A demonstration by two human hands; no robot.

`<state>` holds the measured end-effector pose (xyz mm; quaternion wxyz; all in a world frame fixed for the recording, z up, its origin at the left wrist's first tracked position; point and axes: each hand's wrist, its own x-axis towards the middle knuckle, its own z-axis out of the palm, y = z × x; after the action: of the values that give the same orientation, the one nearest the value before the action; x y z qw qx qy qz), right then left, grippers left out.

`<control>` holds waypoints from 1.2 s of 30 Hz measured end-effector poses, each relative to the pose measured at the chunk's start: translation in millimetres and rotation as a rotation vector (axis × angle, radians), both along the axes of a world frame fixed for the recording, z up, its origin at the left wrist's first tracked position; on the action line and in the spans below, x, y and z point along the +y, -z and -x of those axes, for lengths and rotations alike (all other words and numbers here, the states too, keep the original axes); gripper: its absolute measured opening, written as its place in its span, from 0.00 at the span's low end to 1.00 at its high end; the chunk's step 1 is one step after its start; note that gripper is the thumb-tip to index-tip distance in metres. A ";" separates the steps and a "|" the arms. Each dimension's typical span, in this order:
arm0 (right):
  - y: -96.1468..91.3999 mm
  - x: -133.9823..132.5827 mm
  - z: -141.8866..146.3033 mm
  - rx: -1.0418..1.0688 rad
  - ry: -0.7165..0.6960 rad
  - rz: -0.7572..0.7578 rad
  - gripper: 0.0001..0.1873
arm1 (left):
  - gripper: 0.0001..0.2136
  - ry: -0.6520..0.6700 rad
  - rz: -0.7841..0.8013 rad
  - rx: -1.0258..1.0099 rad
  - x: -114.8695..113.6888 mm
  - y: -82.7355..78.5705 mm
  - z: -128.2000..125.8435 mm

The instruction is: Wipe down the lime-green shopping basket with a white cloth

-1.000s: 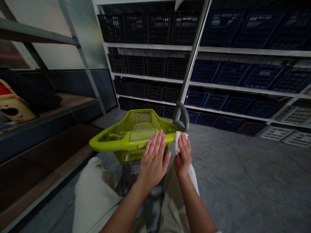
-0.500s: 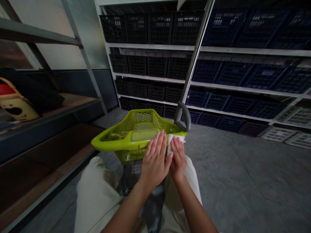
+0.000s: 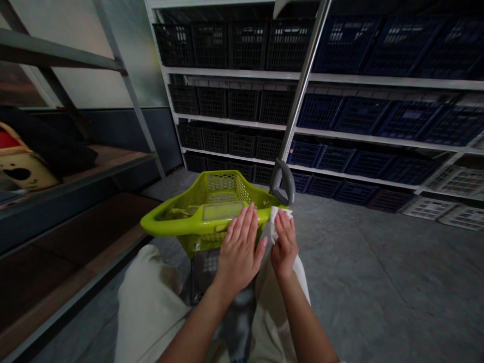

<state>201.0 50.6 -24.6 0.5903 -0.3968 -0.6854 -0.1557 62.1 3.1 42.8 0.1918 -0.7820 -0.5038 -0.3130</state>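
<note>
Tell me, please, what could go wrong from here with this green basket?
The left hand rests flat on the rim of the lime-green plastic basket, which sits on a narrow dark frame, so pressing harder might tip or shift it. The right hand only pinches a small white wipe, which could slip and drop to the grey floor.

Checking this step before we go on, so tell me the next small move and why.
Probably slide the white wipe along the green basket's rim toward the left hand. The right hand pinches the wipe against the rim, and the left hand lies flat on the rim, seemingly steadying the basket.
</note>
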 end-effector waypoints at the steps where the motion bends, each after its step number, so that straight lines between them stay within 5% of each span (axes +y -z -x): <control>1: -0.4 0.7 -0.3 0.061 0.041 -0.011 0.32 | 0.31 0.001 0.002 -0.001 -0.2 -0.1 -0.1; 7: -1.8 -1.1 -0.8 -0.176 -0.098 0.046 0.32 | 0.30 -0.014 -0.003 -0.001 -0.9 -0.1 -1.0; 12: -4.9 -0.7 -1.5 0.045 0.081 0.003 0.33 | 0.31 -0.001 -0.010 -0.010 -1.2 -0.2 -0.5; 17: -1.9 -7.8 4.7 -0.186 -0.074 0.068 0.32 | 0.31 -0.007 -0.015 -0.003 -1.6 -0.7 -0.3; 22: -2.4 -7.7 2.8 0.058 0.104 0.017 0.33 | 0.31 -0.001 -0.005 -0.002 -2.0 -1.5 0.0; 27: -3.0 -8.6 5.3 -0.173 -0.010 0.062 0.32 | 0.31 -0.008 -0.007 0.012 -2.1 -1.4 0.1; 32: -3.9 -6.4 -0.6 0.031 0.154 0.050 0.33 | 0.31 -0.003 -0.004 0.008 -1.8 0.1 0.2; 36: -5.4 -9.5 0.4 -0.218 -0.012 0.085 0.31 | 0.32 -0.008 -0.007 0.009 -1.4 -0.1 -0.2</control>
<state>200.6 41.0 -19.3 0.4959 -0.3980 -0.7539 -0.1652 62.3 1.7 42.9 0.1981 -0.7808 -0.5047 -0.3104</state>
